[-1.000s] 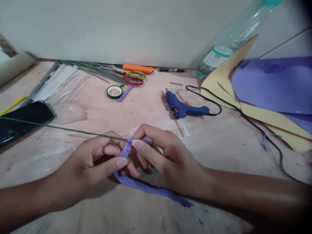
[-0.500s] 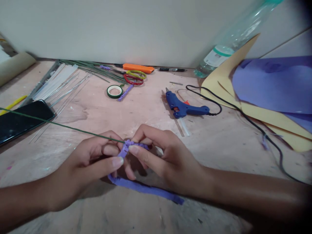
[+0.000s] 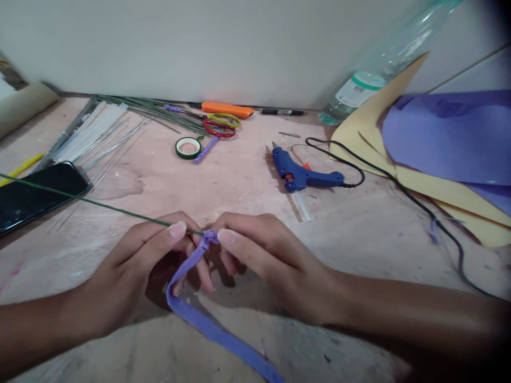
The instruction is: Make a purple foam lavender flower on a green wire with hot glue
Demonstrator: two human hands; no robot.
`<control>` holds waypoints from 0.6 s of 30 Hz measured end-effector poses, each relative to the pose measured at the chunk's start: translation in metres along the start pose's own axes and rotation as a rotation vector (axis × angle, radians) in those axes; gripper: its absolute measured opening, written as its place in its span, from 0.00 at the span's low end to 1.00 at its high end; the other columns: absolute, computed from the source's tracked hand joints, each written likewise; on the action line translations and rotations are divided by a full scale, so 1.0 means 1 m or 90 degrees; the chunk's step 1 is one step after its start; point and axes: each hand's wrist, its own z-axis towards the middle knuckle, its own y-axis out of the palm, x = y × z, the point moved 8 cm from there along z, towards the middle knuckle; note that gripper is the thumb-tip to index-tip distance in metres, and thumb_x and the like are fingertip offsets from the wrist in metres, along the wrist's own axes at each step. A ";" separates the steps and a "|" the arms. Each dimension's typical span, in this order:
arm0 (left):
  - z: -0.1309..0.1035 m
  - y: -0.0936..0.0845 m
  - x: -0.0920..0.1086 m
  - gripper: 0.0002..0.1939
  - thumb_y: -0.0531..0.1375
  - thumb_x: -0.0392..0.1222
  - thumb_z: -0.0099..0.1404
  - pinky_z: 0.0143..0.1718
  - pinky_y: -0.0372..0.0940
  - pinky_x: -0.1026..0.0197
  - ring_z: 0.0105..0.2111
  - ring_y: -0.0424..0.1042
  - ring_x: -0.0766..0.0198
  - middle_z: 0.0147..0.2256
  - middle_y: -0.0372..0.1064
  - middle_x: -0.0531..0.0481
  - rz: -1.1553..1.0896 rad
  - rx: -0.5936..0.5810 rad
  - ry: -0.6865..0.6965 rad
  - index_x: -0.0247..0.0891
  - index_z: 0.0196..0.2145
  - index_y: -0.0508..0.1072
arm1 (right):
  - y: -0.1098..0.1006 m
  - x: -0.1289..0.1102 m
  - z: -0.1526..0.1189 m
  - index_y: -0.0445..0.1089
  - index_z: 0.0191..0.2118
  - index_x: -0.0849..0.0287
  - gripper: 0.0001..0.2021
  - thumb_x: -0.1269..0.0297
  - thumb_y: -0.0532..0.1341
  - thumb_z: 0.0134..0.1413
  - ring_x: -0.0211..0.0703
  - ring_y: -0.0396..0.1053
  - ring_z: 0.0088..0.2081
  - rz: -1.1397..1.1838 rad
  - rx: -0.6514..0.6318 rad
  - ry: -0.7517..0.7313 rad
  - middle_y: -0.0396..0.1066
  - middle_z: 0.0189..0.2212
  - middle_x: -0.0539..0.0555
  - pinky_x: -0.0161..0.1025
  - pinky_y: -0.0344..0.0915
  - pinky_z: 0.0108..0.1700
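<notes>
Pinching a green wire point(image 3: 120, 211) in the left hand point(image 3: 138, 255) and the wire's purple-wrapped end point(image 3: 210, 237) in the narrow grip of the right hand point(image 3: 279, 260), over a desk point(image 3: 239, 181), with a purple strip point(image 3: 215, 331) trailing down from that end and a blue glue gun point(image 3: 289, 171) and scissors point(image 3: 219, 126) beyond.

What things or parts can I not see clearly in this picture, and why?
Thin green stem: head view, far end cut off by the left edge.
Long flat purple strip: head view, loose end cut off by the bottom edge; its pinched part hidden by the bare right hand's thumb.
Clear greenish plastic bottle: head view, top cut off by the upper edge.
Print on the white bottle label: head view, too small and blurred.
</notes>
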 end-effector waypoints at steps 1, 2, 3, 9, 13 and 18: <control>0.000 0.000 0.000 0.28 0.49 0.49 0.79 0.30 0.66 0.66 0.27 0.68 0.66 0.28 0.67 0.49 -0.004 -0.002 0.003 0.37 0.33 0.84 | -0.001 0.000 0.000 0.66 0.28 0.59 0.21 0.60 0.50 0.75 0.34 0.66 0.27 -0.006 -0.002 -0.002 0.72 0.25 0.50 0.34 0.64 0.33; -0.001 0.001 0.000 0.28 0.49 0.49 0.79 0.31 0.66 0.66 0.28 0.68 0.66 0.28 0.67 0.49 -0.007 -0.005 0.006 0.36 0.33 0.84 | -0.001 0.000 0.001 0.65 0.26 0.59 0.23 0.60 0.50 0.75 0.34 0.66 0.26 -0.007 -0.003 0.000 0.71 0.24 0.49 0.34 0.64 0.33; -0.001 0.001 0.001 0.28 0.49 0.49 0.79 0.31 0.67 0.66 0.28 0.69 0.66 0.28 0.67 0.49 -0.014 -0.006 0.008 0.36 0.33 0.84 | -0.001 0.001 0.001 0.65 0.25 0.59 0.23 0.61 0.51 0.75 0.34 0.65 0.26 -0.003 0.000 0.005 0.70 0.23 0.49 0.33 0.64 0.32; 0.001 0.010 -0.003 0.12 0.60 0.46 0.75 0.33 0.69 0.70 0.31 0.72 0.69 0.33 0.74 0.51 -0.189 -0.058 -0.037 0.41 0.39 0.82 | -0.004 0.004 0.002 0.67 0.27 0.60 0.18 0.64 0.54 0.72 0.34 0.65 0.24 -0.016 0.045 0.029 0.68 0.21 0.48 0.33 0.63 0.30; 0.001 0.007 -0.006 0.06 0.64 0.41 0.73 0.34 0.69 0.71 0.32 0.74 0.70 0.35 0.79 0.51 -0.174 -0.061 -0.030 0.42 0.43 0.82 | -0.007 0.001 0.003 0.67 0.27 0.60 0.17 0.65 0.56 0.71 0.33 0.66 0.25 -0.032 0.068 0.019 0.69 0.21 0.47 0.32 0.63 0.30; -0.001 0.004 -0.012 0.06 0.65 0.41 0.72 0.31 0.69 0.70 0.30 0.74 0.68 0.34 0.80 0.48 -0.199 -0.053 -0.055 0.40 0.43 0.82 | -0.010 -0.005 0.001 0.70 0.30 0.61 0.13 0.67 0.58 0.69 0.30 0.63 0.23 -0.013 0.102 -0.013 0.68 0.21 0.45 0.30 0.59 0.26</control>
